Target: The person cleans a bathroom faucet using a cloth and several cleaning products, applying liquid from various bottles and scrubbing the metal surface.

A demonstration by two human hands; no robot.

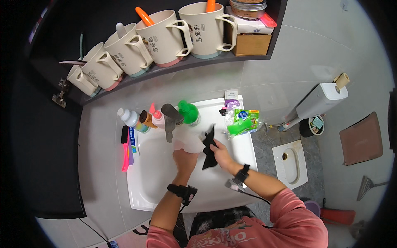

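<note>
Over the white washbasin, my left hand holds a pale, translucent item, perhaps a plastic bag or thin cloth. It covers my fingertips and lies close to the metal faucet. To its right, my right hand grips a thin black piece with a scalloped edge and pointed ends. Its exact kind is unclear. A small pale part shows at its left side, partly hidden. The two held things are side by side, almost touching.
Behind the faucet stand a green pump bottle, a pink pump bottle and a white bottle. A pink-handled brush lies on the left rim, green packets on the right. Several mugs line the shelf above.
</note>
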